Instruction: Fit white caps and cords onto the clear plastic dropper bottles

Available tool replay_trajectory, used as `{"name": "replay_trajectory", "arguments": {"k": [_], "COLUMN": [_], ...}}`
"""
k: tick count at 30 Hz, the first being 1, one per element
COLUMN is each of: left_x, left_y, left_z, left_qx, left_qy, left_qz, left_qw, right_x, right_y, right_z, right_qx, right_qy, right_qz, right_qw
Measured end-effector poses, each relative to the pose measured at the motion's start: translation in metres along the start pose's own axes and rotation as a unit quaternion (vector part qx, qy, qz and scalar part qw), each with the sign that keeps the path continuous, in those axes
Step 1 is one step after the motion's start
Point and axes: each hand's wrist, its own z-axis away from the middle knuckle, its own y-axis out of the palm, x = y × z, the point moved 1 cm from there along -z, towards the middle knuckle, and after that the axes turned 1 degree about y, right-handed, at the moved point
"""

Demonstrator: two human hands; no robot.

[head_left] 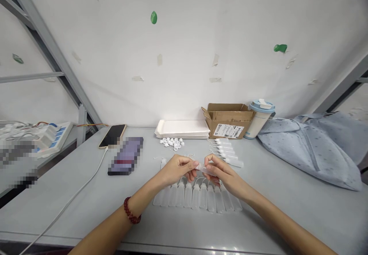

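Above the table, my left hand (179, 167) pinches the neck end of a small translucent plastic bottle (205, 169). My right hand (224, 172) has its fingers closed around the body of that bottle, which lies nearly level between the two hands. Fingers hide much of the neck, so I cannot tell whether a cap is on it. Just below my hands lies a row of similar plastic bottles (196, 198), necks away from me, with thin strings at their tops. Several more bottles with white caps (234, 162) lie beyond my right hand. Loose white caps (175, 143) form a small pile farther back.
Along the wall stand a stack of white packets (184, 128), an open cardboard box (228, 123) and a lidded cup (258, 121). Light blue cloth (304, 151) lies right. Two phones (113, 135) lie left, a white cable (86, 182) running across the table.
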Motion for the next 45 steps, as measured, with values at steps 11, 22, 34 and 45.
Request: {"name": "replay_trajectory", "arguments": {"k": [11,22,34,45], "left_x": [-0.0010,-0.0020,-0.0003,-0.0033], "left_y": [0.0035,0.0054,0.0048,0.0067], "left_z": [0.0009,0.0010,0.0016,0.0043], "left_qx": [-0.066,-0.030,-0.082,-0.035], "left_qy": [0.059,0.032,0.079,0.030], "left_qz": [-0.052,-0.084,-0.081,-0.089], "left_qw": [0.995,0.996,0.990,0.995], "right_x": [-0.0028,-0.0005,-0.0007,-0.0014], "right_y": [-0.0012,-0.0023,-0.0005,-0.0021], "right_z": [-0.0009,-0.0013,-0.0014,-0.0011], "right_qx": [0.008,-0.003,-0.003,0.002], "right_qy": [0.025,0.047,0.075,0.062], "right_qz": [-0.013,-0.031,-0.066,-0.082], "right_qw": [1.000,0.998,0.995,0.995]}}
